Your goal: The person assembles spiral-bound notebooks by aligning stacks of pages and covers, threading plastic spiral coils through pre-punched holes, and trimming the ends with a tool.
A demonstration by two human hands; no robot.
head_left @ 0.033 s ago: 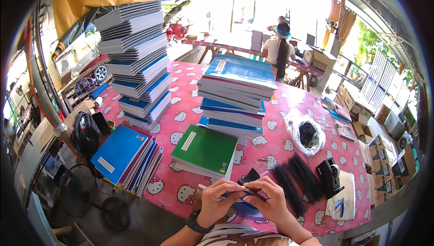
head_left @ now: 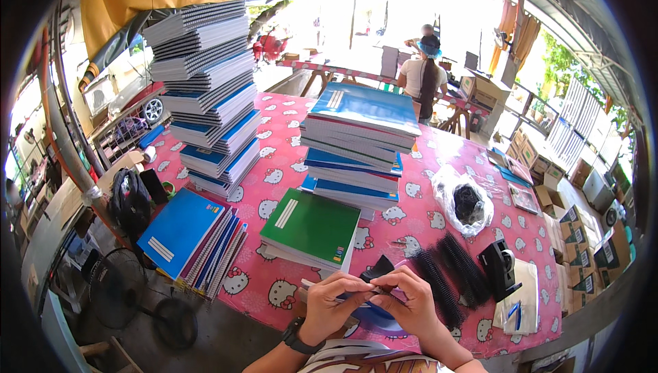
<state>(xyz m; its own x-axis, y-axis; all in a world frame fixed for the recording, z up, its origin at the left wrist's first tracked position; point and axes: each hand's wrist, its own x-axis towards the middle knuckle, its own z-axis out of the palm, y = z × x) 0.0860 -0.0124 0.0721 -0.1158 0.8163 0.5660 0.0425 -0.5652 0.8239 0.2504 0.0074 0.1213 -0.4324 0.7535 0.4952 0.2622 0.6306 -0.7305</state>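
Note:
Close to my body, my left hand (head_left: 334,310) and my right hand (head_left: 410,299) meet at the fingertips. Both are closed, thumbs and forefingers pinching the edge of a blue-covered notebook (head_left: 375,319). Something dark, like a spiral binding, shows in part between the fingers; the hands hide most of the notebook. Just beyond them lies a green notebook (head_left: 312,225) on top of a short pile. Bundles of black spiral binding coils (head_left: 462,270) lie to the right of my right hand.
A tall stack of spiral notebooks (head_left: 212,99) leans at the left, beside a lower pile topped by a blue notebook (head_left: 184,229). A plastic bag (head_left: 442,201), a black tape dispenser (head_left: 499,269) and blue-handled pliers (head_left: 515,315) lie rightward. A person (head_left: 421,78) works behind.
My right fingers have shifted slightly at the notebook's edge, and less of the dark binding shows beneath them. The rest looks the same.

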